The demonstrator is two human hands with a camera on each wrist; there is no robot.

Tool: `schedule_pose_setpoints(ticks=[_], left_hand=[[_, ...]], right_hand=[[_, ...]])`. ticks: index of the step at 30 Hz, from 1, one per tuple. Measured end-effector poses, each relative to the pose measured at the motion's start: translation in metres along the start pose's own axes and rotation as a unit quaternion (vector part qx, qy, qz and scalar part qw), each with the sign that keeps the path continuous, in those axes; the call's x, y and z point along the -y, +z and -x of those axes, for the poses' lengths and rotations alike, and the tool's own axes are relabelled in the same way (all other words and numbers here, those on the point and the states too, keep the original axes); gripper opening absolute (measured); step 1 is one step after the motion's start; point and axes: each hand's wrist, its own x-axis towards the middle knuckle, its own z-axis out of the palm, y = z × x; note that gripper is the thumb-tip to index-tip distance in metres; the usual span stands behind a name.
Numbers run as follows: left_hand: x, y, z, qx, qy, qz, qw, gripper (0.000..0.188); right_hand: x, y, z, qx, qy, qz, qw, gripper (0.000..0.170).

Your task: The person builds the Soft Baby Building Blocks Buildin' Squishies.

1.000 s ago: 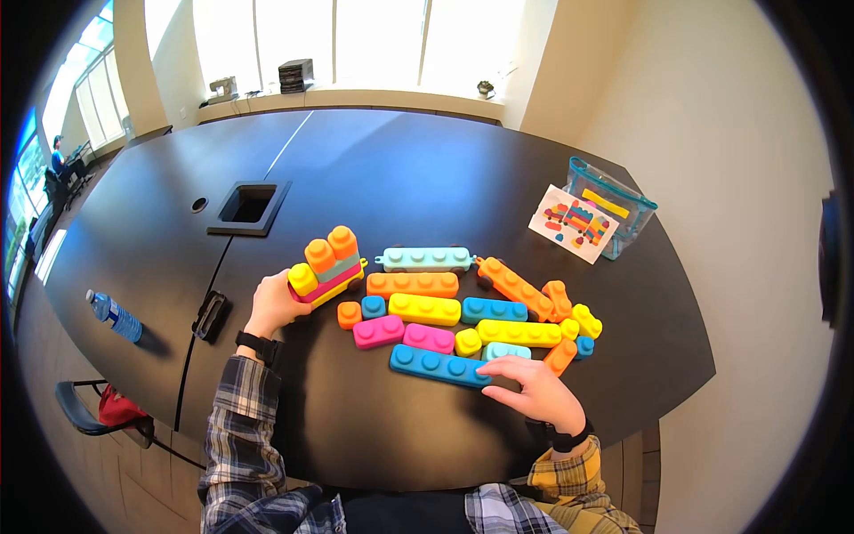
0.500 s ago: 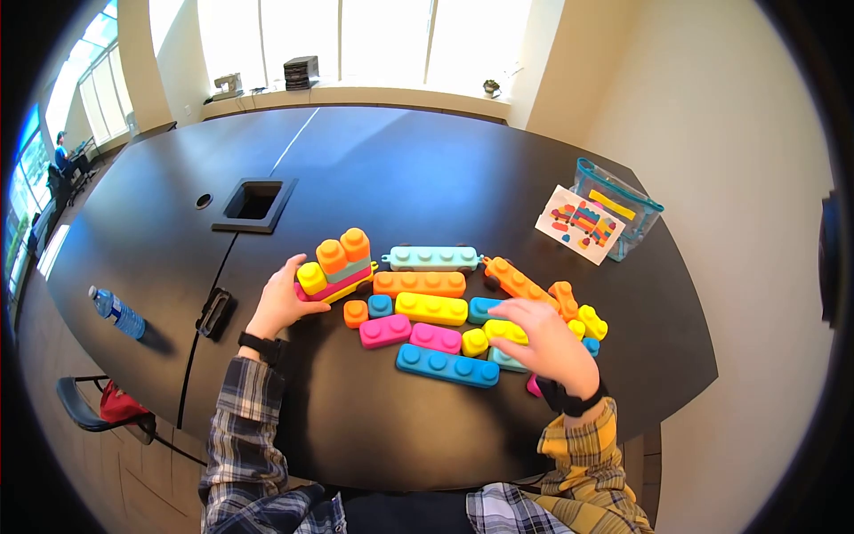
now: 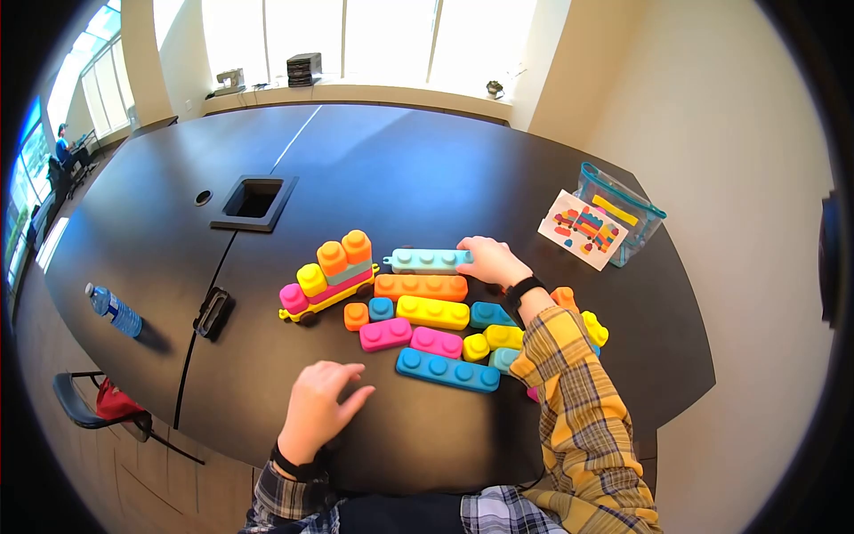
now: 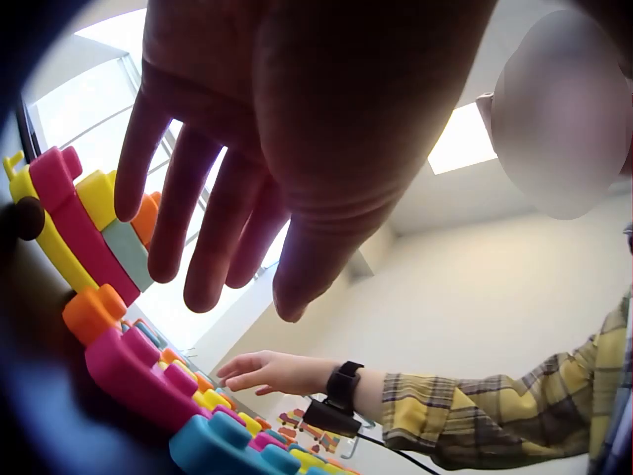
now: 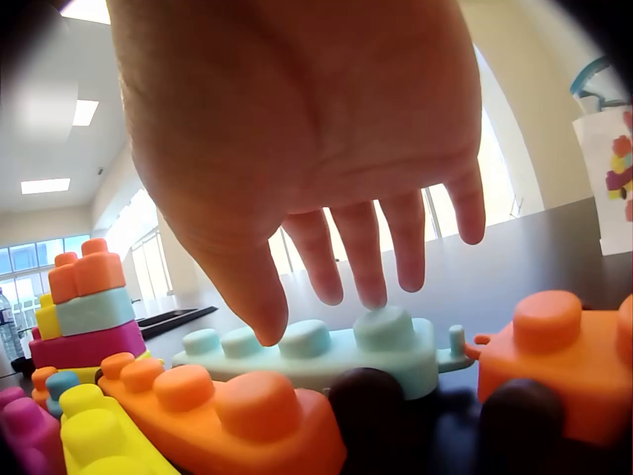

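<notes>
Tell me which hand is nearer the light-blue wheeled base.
Right hand: its fingers are at the right end of the light-blue wheeled base. The left hand is farther off, left of the long blue block.

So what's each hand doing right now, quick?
Left hand: open, holding nothing.
Right hand: open, fingers at the light blue wheeled block; whether they touch it, I can't tell.

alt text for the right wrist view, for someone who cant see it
A right hand, fingers extended, hangs over a pale blue wheeled base of toy blocks on a dark table. An orange wheeled block is at the base's right end; a long orange block and a yellow block lie in front, with a multicoloured stack at left.
</notes>
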Motion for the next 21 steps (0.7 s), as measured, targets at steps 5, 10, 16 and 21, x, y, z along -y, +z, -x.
schedule_pose_setpoints(ticks=[5,10,16,21], left_hand=[[-0.007,0.008,0.011,0.025,0.006,0.093,0.995,0.026],[-0.010,0.013,0.016,0.033,0.005,0.091,0.995,0.022],[-0.012,0.016,0.019,0.041,0.017,0.083,0.996,0.019],[-0.014,0.015,0.018,0.043,0.025,0.086,0.995,0.018]], right_hand=[[-0.007,0.011,-0.025,0.031,-0.004,0.001,1.000,0.046],[-0.008,0.004,-0.035,0.089,0.040,-0.044,0.994,0.057],[-0.009,0.012,-0.038,0.079,0.048,-0.060,0.994,0.062],[-0.005,0.007,-0.030,0.044,0.052,-0.010,0.998,0.054]])
